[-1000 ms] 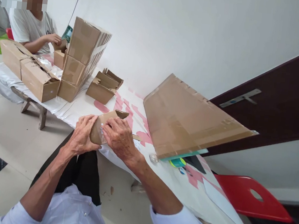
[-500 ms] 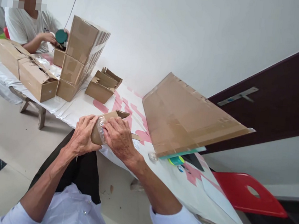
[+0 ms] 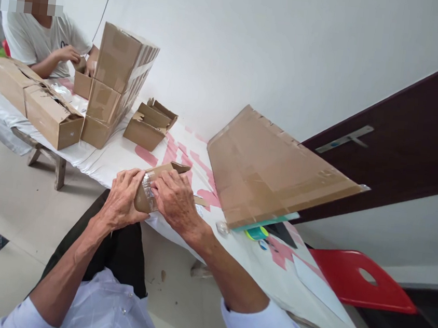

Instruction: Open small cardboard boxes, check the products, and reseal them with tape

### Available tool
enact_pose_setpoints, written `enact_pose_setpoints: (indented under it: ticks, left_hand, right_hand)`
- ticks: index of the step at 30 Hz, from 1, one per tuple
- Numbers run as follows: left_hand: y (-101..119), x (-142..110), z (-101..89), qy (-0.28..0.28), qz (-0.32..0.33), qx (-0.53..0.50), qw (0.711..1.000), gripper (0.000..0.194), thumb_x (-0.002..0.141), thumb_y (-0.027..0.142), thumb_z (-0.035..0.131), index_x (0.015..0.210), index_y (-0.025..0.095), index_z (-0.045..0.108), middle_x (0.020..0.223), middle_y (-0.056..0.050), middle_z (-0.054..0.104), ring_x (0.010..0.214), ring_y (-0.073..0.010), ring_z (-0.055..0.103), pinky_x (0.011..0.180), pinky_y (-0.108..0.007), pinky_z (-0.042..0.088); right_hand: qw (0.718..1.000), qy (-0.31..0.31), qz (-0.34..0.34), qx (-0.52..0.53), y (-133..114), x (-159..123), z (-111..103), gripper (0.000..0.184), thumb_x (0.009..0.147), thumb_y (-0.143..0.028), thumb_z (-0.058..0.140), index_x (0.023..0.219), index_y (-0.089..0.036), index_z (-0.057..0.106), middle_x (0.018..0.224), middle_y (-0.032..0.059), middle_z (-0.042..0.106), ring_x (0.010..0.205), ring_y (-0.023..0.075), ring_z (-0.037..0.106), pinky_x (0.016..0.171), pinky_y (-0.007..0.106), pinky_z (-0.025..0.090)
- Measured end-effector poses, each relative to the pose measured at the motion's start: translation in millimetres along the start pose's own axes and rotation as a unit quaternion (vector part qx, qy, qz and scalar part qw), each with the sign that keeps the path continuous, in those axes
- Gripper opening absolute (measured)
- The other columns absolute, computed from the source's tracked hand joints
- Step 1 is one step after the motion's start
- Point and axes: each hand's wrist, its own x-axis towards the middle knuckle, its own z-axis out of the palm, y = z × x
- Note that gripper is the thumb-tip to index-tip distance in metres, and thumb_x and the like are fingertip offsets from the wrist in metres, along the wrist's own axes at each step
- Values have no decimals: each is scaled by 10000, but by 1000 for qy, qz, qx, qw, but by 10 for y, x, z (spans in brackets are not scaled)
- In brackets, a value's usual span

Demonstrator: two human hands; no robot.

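The left hand (image 3: 123,198) grips the left end of a small cardboard box (image 3: 143,204) held at the near edge of the cloth-covered table (image 3: 97,164). The box lies between both hands, partly beneath the right hand (image 3: 174,196), whose curled fingers touch its shiny tape (image 3: 147,187); whether they pinch it I cannot tell. An open carton (image 3: 144,134) stands farther off, slightly left.

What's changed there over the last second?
More clear, shiny film shows, crinkled, on the small brown cardboard box. Across the table, the co-worker's dark green container has gone out of sight, and one co-worker's hand has moved down to the open brown cardboard box. Unchanged: the left hand holds the small box, the right hand stays against it.
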Motion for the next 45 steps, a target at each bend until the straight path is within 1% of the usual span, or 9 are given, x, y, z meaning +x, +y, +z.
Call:
enact_pose_setpoints:
  ticks: [8,14,17,22,28,34,40,43,45]
  left_hand:
    - [19,-2,6,-2,-6,8,1000,1045,601,251,855,1540,224,396,1497,-182,512,1362,-435,470,1137,-613,424]
    - [38,5,-1,-7,-12,5,1000,1039,610,252,843,1543,251,387,1499,-178,514,1361,-441,474,1130,-614,421]
    - [24,5,6,-4,-8,4,1000,1044,604,248,847,1540,243,386,1490,-180,519,1356,-440,475,1131,-618,422]
    - [14,2,22,5,0,4,1000,1025,606,262,859,1527,202,412,1481,-193,521,1351,-440,475,1123,-615,438]
    - [27,8,2,-6,-10,4,1000,1040,607,242,856,1542,234,401,1495,-180,514,1365,-439,468,1126,-619,433]
    - [31,21,-6,-12,-8,6,1000,1035,603,244,861,1531,208,405,1501,-192,509,1366,-438,465,1141,-619,421]
    - [44,25,-30,-10,-9,4,1000,1032,594,240,846,1533,202,419,1490,-190,516,1371,-438,466,1142,-620,422]
    - [37,17,-33,-6,-4,4,1000,1034,599,241,848,1541,200,424,1487,-191,517,1368,-434,473,1143,-619,425]
    - [17,14,-36,-5,-1,2,1000,1050,608,253,861,1556,212,413,1497,-188,511,1375,-432,472,1149,-621,423]
  right_hand:
    - [1000,-15,12,4,-14,-24,27,232,973,-59,536,851,-188,685,904,102,636,918,278,514,868,418,372]
    - [1000,-4,2,-2,-6,-29,44,246,965,-41,518,848,-190,676,893,101,639,906,278,512,852,419,381]
    - [1000,6,-6,-9,10,-31,26,249,1001,-81,509,845,-194,667,880,95,647,886,270,514,829,407,383]
    - [1000,1,-16,-3,49,-37,-7,161,1018,-158,569,914,-182,690,910,103,680,910,270,531,822,395,381]
    - [1000,0,-19,-6,34,-20,29,260,1040,-140,509,863,-193,692,860,96,668,901,265,521,819,392,372]
    - [1000,0,-11,-5,38,-35,66,263,1016,-98,489,854,-192,674,889,105,658,906,268,514,832,400,372]
    - [998,13,-18,53,66,-77,58,241,1019,-103,478,867,-197,640,883,91,629,890,266,502,839,401,378]
    - [991,34,-3,128,44,-84,29,235,1020,-111,486,847,-218,603,867,74,617,873,257,509,846,401,401]
    - [977,66,19,203,39,-79,-26,235,1031,-135,492,834,-235,574,860,57,617,861,245,528,850,396,427]
